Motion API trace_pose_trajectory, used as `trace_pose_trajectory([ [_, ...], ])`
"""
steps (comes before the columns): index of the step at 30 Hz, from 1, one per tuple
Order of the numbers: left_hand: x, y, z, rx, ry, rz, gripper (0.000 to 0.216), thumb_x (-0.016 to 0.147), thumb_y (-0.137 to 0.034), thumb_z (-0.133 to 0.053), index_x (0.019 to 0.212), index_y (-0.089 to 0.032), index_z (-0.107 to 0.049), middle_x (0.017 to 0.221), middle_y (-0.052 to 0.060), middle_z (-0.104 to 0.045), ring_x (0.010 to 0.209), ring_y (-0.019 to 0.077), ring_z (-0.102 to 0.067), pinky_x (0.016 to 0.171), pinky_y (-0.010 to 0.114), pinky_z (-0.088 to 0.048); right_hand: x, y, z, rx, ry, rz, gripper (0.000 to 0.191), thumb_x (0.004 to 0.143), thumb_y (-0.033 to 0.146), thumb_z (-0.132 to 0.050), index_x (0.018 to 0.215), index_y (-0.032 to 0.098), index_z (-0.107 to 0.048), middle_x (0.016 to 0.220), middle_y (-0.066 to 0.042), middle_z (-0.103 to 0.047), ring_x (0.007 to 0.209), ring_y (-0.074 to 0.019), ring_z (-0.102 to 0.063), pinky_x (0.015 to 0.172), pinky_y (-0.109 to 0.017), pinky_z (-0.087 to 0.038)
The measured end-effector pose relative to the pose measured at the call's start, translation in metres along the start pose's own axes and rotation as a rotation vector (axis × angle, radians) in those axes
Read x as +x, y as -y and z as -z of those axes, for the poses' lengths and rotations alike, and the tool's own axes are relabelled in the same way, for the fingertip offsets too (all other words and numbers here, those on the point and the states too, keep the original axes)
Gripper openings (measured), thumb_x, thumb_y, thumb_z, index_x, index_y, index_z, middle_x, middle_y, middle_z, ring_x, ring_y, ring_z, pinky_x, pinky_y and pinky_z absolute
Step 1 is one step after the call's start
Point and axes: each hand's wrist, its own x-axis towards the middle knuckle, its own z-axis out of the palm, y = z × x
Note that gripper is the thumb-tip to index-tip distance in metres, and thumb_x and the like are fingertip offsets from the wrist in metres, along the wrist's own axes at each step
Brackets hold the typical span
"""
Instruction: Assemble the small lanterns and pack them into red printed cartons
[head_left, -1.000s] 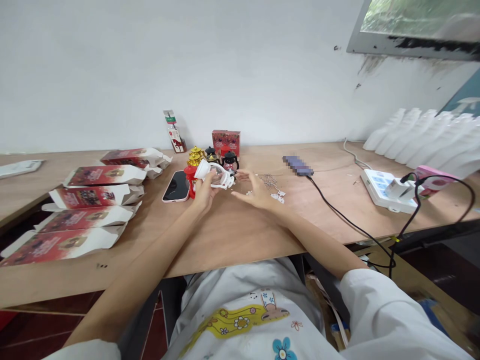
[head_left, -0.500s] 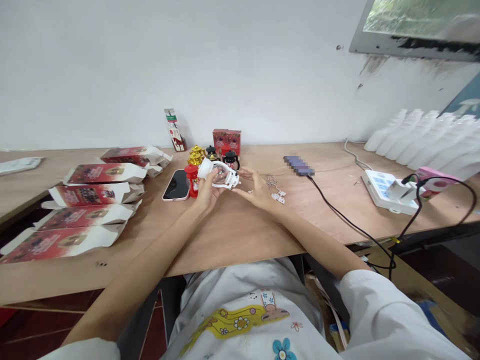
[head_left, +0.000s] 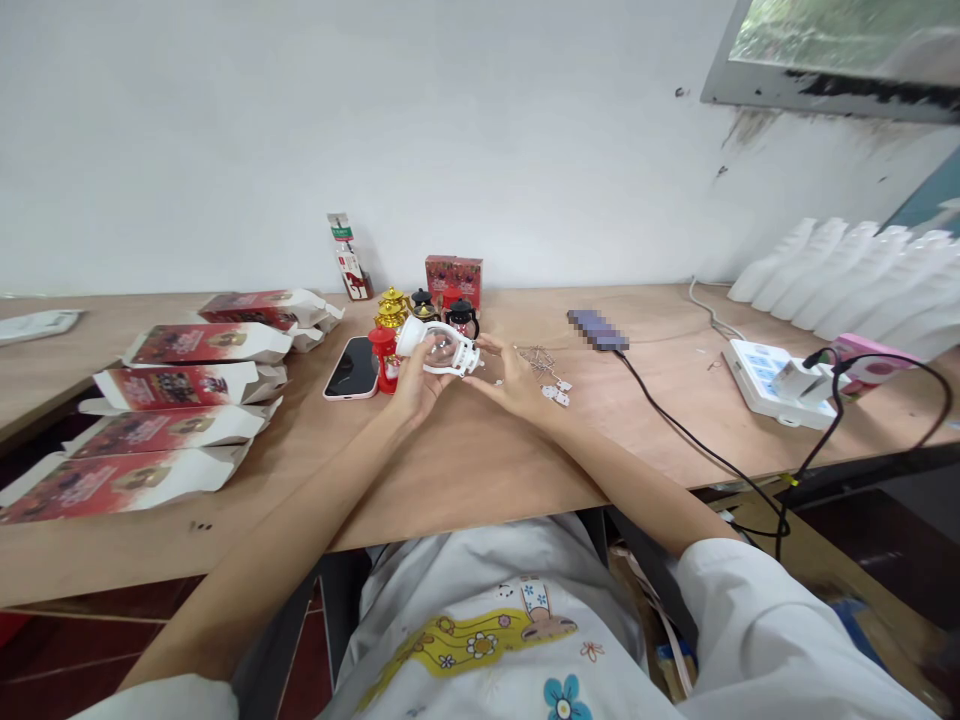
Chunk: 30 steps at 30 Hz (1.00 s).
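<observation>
A small white lantern (head_left: 439, 346) with a clear globe lies tilted on its side above the table, its wide base to the left. My left hand (head_left: 418, 388) is closed around its base and body, thumb on the near side. My right hand (head_left: 517, 385) has thumb and forefinger on either side of the lantern's top end; their exact contact is hard to make out. Just behind the left hand stands a red lantern (head_left: 385, 358). Gold lanterns (head_left: 391, 308) and black lanterns (head_left: 463, 318) are grouped beyond. Thin metal wire pieces (head_left: 537, 360) and small white tags (head_left: 556, 393) lie beside my right hand.
Several open red-and-white boxes (head_left: 180, 430) lie at left. A phone (head_left: 351, 368) is beside the red lantern, another phone (head_left: 598, 330) with a black cable (head_left: 675, 430) at right. Farther right are a white power strip (head_left: 776, 383) and white bottles (head_left: 840, 275). Red boxes (head_left: 454, 280) stand at the wall.
Both hands stay around the white lantern in nearly the same place. The right fingers have shifted very slightly at its top end, and the camera view has moved a little.
</observation>
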Motion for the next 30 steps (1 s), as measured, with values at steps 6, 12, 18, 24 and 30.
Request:
trace_pose_trajectory([
  [6,-0.0019,-0.0029,-0.0017,-0.037,-0.017,0.042,0.024,0.084,-0.037,-0.063,0.094,-0.015,-0.062,0.091,0.006,-0.072,0.097,0.0189,-0.068,0.082,0.03,-0.059,0.0012,0.0007,0.0023,-0.073,0.008,0.054,0.054,0.088,0.046,-0.06,0.133,0.019,-0.045,0.129,-0.014,-0.059,0.123,-0.025,-0.056,0.105,-0.044,-0.047],
  [12,-0.004,-0.0054,-0.0044,-0.039,-0.026,0.055,0.026,0.085,-0.039,-0.062,0.094,-0.015,-0.062,0.089,0.005,-0.072,0.095,0.017,-0.069,0.086,0.03,-0.058,0.0024,-0.0014,0.0035,-0.119,0.008,0.099,0.052,0.088,0.047,-0.06,0.13,0.019,-0.049,0.124,-0.014,-0.062,0.117,-0.0251,-0.06,0.1,-0.043,-0.051],
  [18,-0.0051,-0.005,-0.0065,-0.052,-0.034,0.066,0.021,0.088,-0.035,-0.058,0.091,-0.015,-0.062,0.086,0.005,-0.072,0.089,0.0158,-0.069,0.085,0.03,-0.058,0.0022,-0.0021,0.0022,-0.106,-0.002,0.129,0.051,0.088,0.044,-0.061,0.13,0.018,-0.049,0.122,-0.014,-0.063,0.116,-0.0241,-0.06,0.098,-0.042,-0.051],
  [24,-0.0058,-0.005,-0.0059,-0.061,-0.035,0.05,0.023,0.087,-0.035,-0.059,0.097,-0.015,-0.062,0.087,0.005,-0.072,0.09,0.0169,-0.07,0.086,0.031,-0.058,0.0033,0.0001,0.0043,-0.111,0.01,0.152,0.051,0.089,0.039,-0.061,0.133,0.017,-0.048,0.123,-0.014,-0.063,0.115,-0.0226,-0.061,0.098,-0.039,-0.051],
  [30,-0.0047,-0.0055,-0.0041,-0.128,-0.061,0.135,0.027,0.095,-0.033,-0.048,0.103,-0.013,-0.063,0.086,0.005,-0.072,0.077,0.0137,-0.07,0.078,0.026,-0.06,0.0037,0.0021,0.0049,-0.128,-0.023,0.181,0.049,0.088,0.04,-0.062,0.129,0.014,-0.052,0.116,-0.014,-0.066,0.107,-0.0217,-0.063,0.094,-0.036,-0.052],
])
